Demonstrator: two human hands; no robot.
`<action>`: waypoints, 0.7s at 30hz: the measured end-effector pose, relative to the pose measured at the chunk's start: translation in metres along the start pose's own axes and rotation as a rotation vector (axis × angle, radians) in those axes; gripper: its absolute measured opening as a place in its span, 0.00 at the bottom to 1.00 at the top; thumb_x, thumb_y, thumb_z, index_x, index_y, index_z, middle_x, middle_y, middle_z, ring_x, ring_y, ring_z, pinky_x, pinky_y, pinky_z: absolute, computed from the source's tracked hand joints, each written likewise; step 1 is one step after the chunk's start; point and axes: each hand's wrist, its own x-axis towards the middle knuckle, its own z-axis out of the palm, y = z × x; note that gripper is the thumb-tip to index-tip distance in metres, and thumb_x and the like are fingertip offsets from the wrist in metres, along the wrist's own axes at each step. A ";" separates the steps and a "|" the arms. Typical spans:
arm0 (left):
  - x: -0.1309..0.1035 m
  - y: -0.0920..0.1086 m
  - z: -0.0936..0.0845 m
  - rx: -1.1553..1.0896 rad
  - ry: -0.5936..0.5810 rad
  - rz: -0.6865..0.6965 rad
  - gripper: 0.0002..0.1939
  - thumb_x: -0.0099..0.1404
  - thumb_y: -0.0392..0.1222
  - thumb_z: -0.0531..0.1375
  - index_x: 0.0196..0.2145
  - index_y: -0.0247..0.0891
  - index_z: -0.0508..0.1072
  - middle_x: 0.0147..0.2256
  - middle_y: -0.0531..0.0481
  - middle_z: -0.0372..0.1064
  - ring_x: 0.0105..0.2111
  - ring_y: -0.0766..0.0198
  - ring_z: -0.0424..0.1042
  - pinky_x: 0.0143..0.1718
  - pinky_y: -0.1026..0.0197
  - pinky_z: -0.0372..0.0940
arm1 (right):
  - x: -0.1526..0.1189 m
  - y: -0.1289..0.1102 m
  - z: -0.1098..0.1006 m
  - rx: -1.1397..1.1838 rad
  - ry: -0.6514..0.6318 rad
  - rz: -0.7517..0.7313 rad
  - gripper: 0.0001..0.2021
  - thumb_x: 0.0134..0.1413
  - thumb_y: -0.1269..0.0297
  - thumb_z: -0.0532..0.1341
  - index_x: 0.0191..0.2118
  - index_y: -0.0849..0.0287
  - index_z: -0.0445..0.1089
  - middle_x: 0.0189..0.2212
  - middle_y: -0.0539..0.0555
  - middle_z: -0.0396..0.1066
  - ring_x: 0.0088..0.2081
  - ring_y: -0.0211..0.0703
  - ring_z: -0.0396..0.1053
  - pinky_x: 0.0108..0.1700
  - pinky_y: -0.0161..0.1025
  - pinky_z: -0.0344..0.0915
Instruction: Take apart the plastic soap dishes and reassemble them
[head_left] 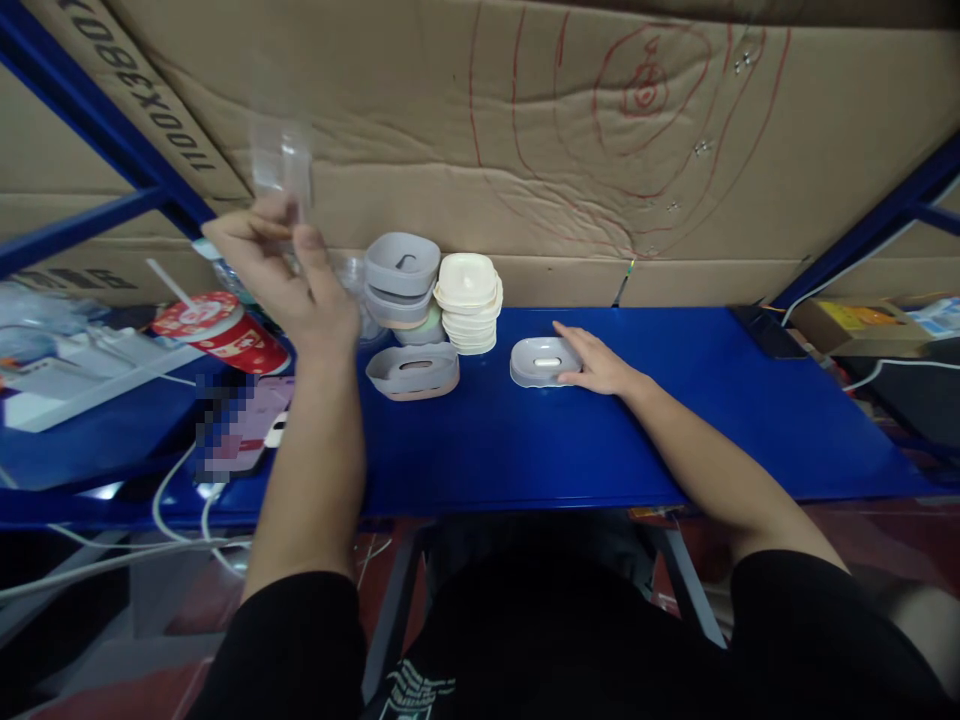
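With the small gray dish (pixel 527 371) on the blue counter (pixel 487 450) as the clock's center, the right hand (pixel 602 362) rests at its 3 o'clock edge, fingers loosely extended and touching the rim rather than clenched around it. Toward 10 o'clock, the left hand (pixel 300 280) is raised, pinching a clear plastic piece (pixel 281 165); motion blurs it, so it may be a bag or a film. A second gray dish (pixel 412 378) lies at 9 o'clock. Around 10 o'clock stand a stack of cream dishes (pixel 469 300) and, just beyond it, a stack of gray dishes (pixel 403 268). Farther out, a red cup (pixel 232 335) sits near 9 o'clock, with a phone (pixel 247 430) between 8 and 9.
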 end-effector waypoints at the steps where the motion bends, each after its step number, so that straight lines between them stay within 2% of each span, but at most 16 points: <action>1: -0.009 0.003 0.015 -0.079 0.123 0.112 0.18 0.78 0.68 0.53 0.51 0.54 0.64 0.53 0.49 0.75 0.77 0.53 0.54 0.60 0.37 0.70 | 0.000 0.000 0.000 -0.007 0.038 -0.005 0.61 0.56 0.19 0.57 0.82 0.54 0.40 0.75 0.71 0.59 0.72 0.76 0.61 0.70 0.75 0.61; 2: -0.020 0.006 0.033 -0.142 0.168 0.186 0.20 0.77 0.68 0.56 0.48 0.52 0.63 0.51 0.50 0.76 0.73 0.54 0.62 0.60 0.42 0.72 | 0.001 0.000 -0.001 -0.023 0.085 -0.011 0.62 0.56 0.19 0.57 0.83 0.53 0.36 0.76 0.70 0.57 0.73 0.76 0.60 0.71 0.75 0.60; 4: -0.048 0.014 0.069 -0.266 0.105 0.208 0.25 0.73 0.70 0.61 0.44 0.47 0.60 0.47 0.50 0.78 0.62 0.54 0.76 0.56 0.48 0.75 | 0.001 -0.002 -0.003 -0.076 0.192 -0.018 0.66 0.55 0.20 0.59 0.83 0.53 0.27 0.78 0.69 0.52 0.75 0.76 0.57 0.73 0.75 0.58; 7: -0.088 0.019 0.116 -0.416 -0.129 0.000 0.26 0.74 0.69 0.62 0.42 0.45 0.59 0.40 0.49 0.80 0.46 0.56 0.84 0.45 0.54 0.78 | 0.000 -0.010 -0.009 -0.179 0.333 -0.025 0.71 0.53 0.21 0.63 0.80 0.52 0.14 0.81 0.67 0.44 0.77 0.76 0.51 0.74 0.75 0.56; 9: -0.107 0.015 0.136 -0.490 -0.278 -0.171 0.27 0.72 0.70 0.63 0.41 0.44 0.60 0.35 0.51 0.79 0.36 0.59 0.83 0.40 0.56 0.77 | -0.001 -0.015 -0.012 -0.226 0.377 -0.051 0.73 0.52 0.22 0.65 0.80 0.50 0.13 0.81 0.66 0.42 0.78 0.77 0.49 0.74 0.75 0.56; 10: -0.113 0.012 0.142 -0.510 -0.320 -0.256 0.28 0.71 0.71 0.63 0.41 0.44 0.60 0.34 0.52 0.79 0.32 0.61 0.82 0.38 0.57 0.76 | -0.002 -0.017 -0.013 -0.236 0.372 -0.074 0.72 0.51 0.22 0.65 0.81 0.49 0.15 0.81 0.65 0.43 0.78 0.77 0.50 0.74 0.76 0.57; 12: -0.119 0.001 0.148 -0.518 -0.350 -0.395 0.28 0.71 0.71 0.63 0.42 0.44 0.61 0.32 0.53 0.77 0.27 0.64 0.79 0.36 0.58 0.75 | -0.002 -0.020 -0.013 -0.226 0.329 -0.134 0.68 0.52 0.22 0.65 0.82 0.47 0.25 0.79 0.65 0.50 0.76 0.76 0.55 0.73 0.75 0.59; 14: -0.119 -0.009 0.147 -0.468 -0.340 -0.462 0.26 0.73 0.69 0.61 0.45 0.43 0.64 0.32 0.53 0.77 0.26 0.64 0.77 0.34 0.59 0.73 | -0.002 -0.022 -0.012 -0.192 0.289 -0.179 0.63 0.53 0.23 0.65 0.83 0.48 0.36 0.76 0.66 0.59 0.73 0.75 0.62 0.71 0.73 0.62; 16: -0.118 -0.017 0.144 -0.356 -0.327 -0.454 0.25 0.74 0.66 0.60 0.50 0.42 0.69 0.34 0.51 0.76 0.27 0.64 0.76 0.34 0.60 0.72 | -0.001 -0.022 -0.012 -0.150 0.275 -0.176 0.62 0.52 0.23 0.65 0.82 0.50 0.42 0.73 0.67 0.64 0.71 0.74 0.65 0.70 0.73 0.64; 18: -0.117 -0.023 0.139 -0.187 -0.333 -0.416 0.25 0.75 0.62 0.61 0.57 0.40 0.72 0.39 0.48 0.77 0.29 0.65 0.74 0.34 0.60 0.71 | 0.000 -0.021 -0.013 -0.113 0.241 -0.125 0.62 0.51 0.23 0.66 0.81 0.51 0.45 0.72 0.67 0.65 0.70 0.75 0.65 0.70 0.72 0.64; 21: -0.119 -0.029 0.134 0.090 -0.418 -0.384 0.26 0.75 0.54 0.63 0.64 0.39 0.72 0.51 0.43 0.74 0.32 0.65 0.72 0.39 0.58 0.72 | -0.001 -0.017 -0.014 -0.069 0.143 -0.028 0.61 0.50 0.23 0.66 0.81 0.51 0.48 0.73 0.66 0.64 0.71 0.75 0.64 0.71 0.71 0.63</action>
